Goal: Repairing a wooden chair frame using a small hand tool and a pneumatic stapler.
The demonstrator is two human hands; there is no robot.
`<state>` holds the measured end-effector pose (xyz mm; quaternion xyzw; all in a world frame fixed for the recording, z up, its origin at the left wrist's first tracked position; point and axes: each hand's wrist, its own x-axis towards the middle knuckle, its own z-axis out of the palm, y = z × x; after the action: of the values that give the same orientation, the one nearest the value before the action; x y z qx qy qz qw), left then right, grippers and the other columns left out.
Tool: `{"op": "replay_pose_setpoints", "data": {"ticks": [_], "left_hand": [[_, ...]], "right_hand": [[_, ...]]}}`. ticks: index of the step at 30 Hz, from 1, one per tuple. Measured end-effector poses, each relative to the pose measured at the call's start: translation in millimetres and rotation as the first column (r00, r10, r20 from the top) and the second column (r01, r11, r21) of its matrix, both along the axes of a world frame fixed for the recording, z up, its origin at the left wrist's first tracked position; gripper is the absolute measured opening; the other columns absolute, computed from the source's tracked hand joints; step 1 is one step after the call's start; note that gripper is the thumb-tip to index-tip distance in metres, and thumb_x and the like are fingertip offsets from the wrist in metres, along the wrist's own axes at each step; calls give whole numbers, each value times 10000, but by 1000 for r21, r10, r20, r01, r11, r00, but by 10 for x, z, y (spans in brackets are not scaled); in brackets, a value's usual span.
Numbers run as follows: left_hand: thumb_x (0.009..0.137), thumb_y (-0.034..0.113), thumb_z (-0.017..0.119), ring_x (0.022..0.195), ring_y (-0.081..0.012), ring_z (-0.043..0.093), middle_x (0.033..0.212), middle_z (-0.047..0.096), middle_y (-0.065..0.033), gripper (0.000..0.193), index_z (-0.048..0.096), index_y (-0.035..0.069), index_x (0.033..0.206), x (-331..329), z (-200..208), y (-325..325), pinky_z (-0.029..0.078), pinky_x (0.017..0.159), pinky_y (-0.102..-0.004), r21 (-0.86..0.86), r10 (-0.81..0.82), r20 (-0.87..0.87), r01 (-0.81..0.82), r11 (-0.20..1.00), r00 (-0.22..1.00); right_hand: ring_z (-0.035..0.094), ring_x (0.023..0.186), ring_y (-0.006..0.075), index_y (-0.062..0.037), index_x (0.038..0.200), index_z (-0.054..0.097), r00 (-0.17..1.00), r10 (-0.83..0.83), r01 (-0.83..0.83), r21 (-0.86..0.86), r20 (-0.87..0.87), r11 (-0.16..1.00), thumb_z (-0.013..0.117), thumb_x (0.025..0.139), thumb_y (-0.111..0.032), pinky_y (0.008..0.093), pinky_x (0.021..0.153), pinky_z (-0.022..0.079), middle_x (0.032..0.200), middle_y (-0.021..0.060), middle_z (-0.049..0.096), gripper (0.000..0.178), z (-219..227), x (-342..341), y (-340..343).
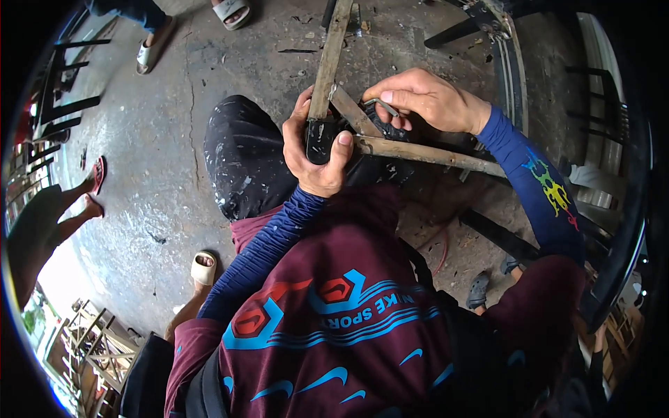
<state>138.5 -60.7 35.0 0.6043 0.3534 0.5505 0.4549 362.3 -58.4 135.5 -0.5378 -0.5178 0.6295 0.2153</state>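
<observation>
My left hand (313, 157) is wrapped round the black end of a leg (320, 142) at the corner of a wooden frame, its thumb on the near side. One bare wooden rail (331, 59) runs away from that corner, and another rail (432, 154) runs off to the right under my right forearm. A short diagonal brace (354, 113) spans between the two rails. Beside this brace, my right hand (428, 101) pinches a bent metal hex key (383, 106) between thumb and fingers. Whether the key's tip sits in a bolt is hidden.
Dark-framed furniture (512, 76) stands at the far right, and a black leg (498, 235) lies low on the right. Stacked wooden frames (104, 348) are at the lower left. Other people's feet show around me, one in a red sandal (99, 175). The concrete floor (150, 230) is paint-spotted.
</observation>
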Motion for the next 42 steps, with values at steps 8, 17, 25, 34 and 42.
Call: {"op": "replay_pose_setpoints", "data": {"ticks": [8,17,25,34,42], "left_hand": [[837,356,758,1267,-374,533,1319,538,-358,666,478,-110,1221,24,14,71,426,1044,-444,-113,32,70,-24,993,997],[826,405,744,1285,-410,518,1331,531,-378,713,488,-134,1216,39,-36,51,381,1089,-493,-172,112,53,-102,980,992],[841,384,734,1259,-421,531,1292,543,-382,708,476,-150,1228,53,-79,40,394,1074,-503,-79,108,107,-99,992,988],[812,361,743,1161,-341,603,1258,601,-338,664,529,-154,1172,48,-107,38,437,1041,-431,-79,156,29,-154,985,987],[800,362,762,1149,-317,615,1256,619,-309,681,533,-151,1185,62,-49,31,447,1026,-408,-111,172,61,-164,980,983]], "right_hand": [[620,745,296,19,949,611,843,180,-525,701,507,484,712,895,-194,386,665,519,780,114,586,242,-269,104,325],[551,574,220,31,817,560,985,135,-171,523,106,835,607,1010,-268,359,564,442,625,83,526,359,-551,-31,347],[330,420,42,-82,712,494,923,-174,-46,-547,-343,836,525,1047,-363,235,388,266,543,-63,359,438,-316,-84,415],[522,506,138,16,806,633,974,-85,-6,401,209,916,637,997,-368,301,490,430,600,57,550,429,-491,-156,286],[688,1019,326,42,1203,654,963,66,-266,875,263,405,742,813,16,355,848,577,1218,192,656,401,-622,141,361]]}}
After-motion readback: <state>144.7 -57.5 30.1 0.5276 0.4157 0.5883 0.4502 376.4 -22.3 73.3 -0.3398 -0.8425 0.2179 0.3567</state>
